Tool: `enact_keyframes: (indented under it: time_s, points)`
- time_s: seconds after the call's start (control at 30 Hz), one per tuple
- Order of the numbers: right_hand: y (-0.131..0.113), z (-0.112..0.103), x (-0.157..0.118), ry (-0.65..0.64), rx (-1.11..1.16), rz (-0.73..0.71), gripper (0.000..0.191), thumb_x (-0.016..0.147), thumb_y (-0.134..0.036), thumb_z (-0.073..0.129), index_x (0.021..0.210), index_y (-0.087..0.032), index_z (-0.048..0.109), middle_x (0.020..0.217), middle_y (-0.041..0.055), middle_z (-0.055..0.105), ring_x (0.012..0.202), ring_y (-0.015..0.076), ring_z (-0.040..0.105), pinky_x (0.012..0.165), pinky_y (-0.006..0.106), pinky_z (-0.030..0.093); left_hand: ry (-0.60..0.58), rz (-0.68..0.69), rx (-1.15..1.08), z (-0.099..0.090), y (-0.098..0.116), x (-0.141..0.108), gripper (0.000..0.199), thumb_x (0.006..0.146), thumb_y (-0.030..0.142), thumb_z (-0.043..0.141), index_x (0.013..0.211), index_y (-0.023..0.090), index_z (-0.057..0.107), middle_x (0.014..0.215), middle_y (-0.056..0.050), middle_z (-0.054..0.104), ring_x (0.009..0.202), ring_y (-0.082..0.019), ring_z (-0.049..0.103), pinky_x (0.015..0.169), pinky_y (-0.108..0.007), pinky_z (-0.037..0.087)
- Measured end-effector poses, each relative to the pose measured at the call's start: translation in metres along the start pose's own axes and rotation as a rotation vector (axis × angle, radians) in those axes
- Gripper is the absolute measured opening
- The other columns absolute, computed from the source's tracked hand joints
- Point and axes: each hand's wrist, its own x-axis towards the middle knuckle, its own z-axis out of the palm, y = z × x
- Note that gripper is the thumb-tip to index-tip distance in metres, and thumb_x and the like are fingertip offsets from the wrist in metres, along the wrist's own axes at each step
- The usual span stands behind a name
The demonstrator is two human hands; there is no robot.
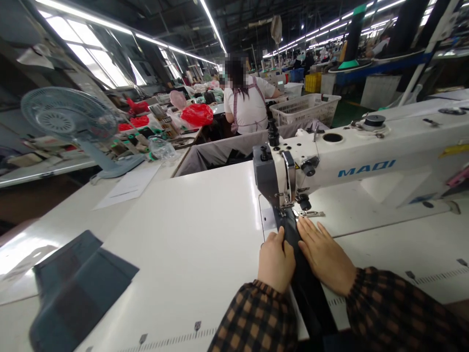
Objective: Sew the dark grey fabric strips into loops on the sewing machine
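A long strip of dark fabric [306, 278] runs from the table's front edge up to the needle area of a white sewing machine [344, 166]. On the strip's left edge, just below the presser foot, my left hand [277, 259] is closed, pinching the fabric between thumb and fingers. My right hand [326, 252] lies flat along the right side of the strip, its fingers stretched toward the foot and resting on fabric and machine bed. Folded dark fabric pieces [80, 288] lie on the white table at the left.
Beyond the table, a person [249, 105] sits with their back turned. A fan [69, 117] and a paper sheet [128, 186] are at the back left. Red bags [197, 114] and thread spools lie behind. A white basket [306, 108] stands behind the machine.
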Motion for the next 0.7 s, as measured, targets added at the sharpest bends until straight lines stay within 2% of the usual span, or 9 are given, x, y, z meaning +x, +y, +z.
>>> enact_keyframes:
  time_s: [0.17,0.3,0.4,0.5,0.57,0.7]
  points:
    - [-0.008,-0.006,-0.002,-0.038,0.045,-0.09,0.045,0.088,-0.025,0.027,0.131,-0.01,0.029,0.137,0.0086,0.026,0.126,0.02,0.022,0.101,0.04,0.03,-0.016,0.061,-0.194,0.0,-0.013,0.0,0.037,0.081,0.015,0.035,0.115,0.013,0.051,0.081,-0.005,0.056,0.08,-0.016,0.056,0.075,-0.028,0.046]
    - [-0.015,-0.014,-0.011,-0.051,0.104,-0.159,0.046,0.086,-0.022,0.031,0.131,-0.012,0.029,0.138,0.0074,0.025,0.127,0.0207,0.02,0.101,0.039,0.032,-0.069,0.191,-0.122,-0.004,-0.017,0.001,0.035,0.087,0.022,0.029,0.113,0.018,0.052,0.08,-0.004,0.054,0.077,-0.015,0.056,0.074,-0.03,0.048]
    - [-0.018,-0.02,-0.02,-0.043,0.13,-0.17,0.046,0.086,-0.022,0.032,0.13,-0.012,0.03,0.137,0.008,0.027,0.127,0.0208,0.021,0.101,0.039,0.033,0.011,0.365,0.031,-0.005,-0.022,-0.001,0.034,0.088,0.028,0.033,0.117,0.019,0.049,0.104,-0.01,0.052,0.102,-0.021,0.05,0.087,-0.038,0.044]
    - [-0.019,-0.023,-0.027,-0.042,0.124,-0.18,0.045,0.085,-0.022,0.034,0.13,-0.013,0.032,0.137,0.0081,0.028,0.126,0.0214,0.022,0.1,0.04,0.035,0.022,0.488,0.128,0.0,-0.029,-0.001,0.037,0.088,0.024,0.032,0.123,0.016,0.04,0.133,-0.012,0.032,0.126,-0.024,0.025,0.1,-0.043,0.033]
    - [-0.019,-0.024,-0.028,-0.03,0.112,-0.187,0.045,0.085,-0.021,0.035,0.129,-0.013,0.034,0.136,0.0082,0.029,0.126,0.0215,0.023,0.099,0.039,0.036,-0.027,0.522,0.169,0.004,-0.032,-0.002,0.04,0.088,0.021,0.028,0.127,0.012,0.034,0.138,-0.013,0.025,0.129,-0.023,0.016,0.103,-0.042,0.029]
    - [-0.018,-0.023,-0.028,-0.01,0.069,-0.201,0.046,0.085,-0.021,0.036,0.13,-0.013,0.032,0.136,0.0081,0.029,0.125,0.0214,0.026,0.099,0.039,0.036,-0.063,0.557,0.228,0.006,-0.035,-0.001,0.044,0.086,0.014,0.027,0.129,0.007,0.026,0.139,-0.015,0.024,0.13,-0.022,0.009,0.105,-0.042,0.027]
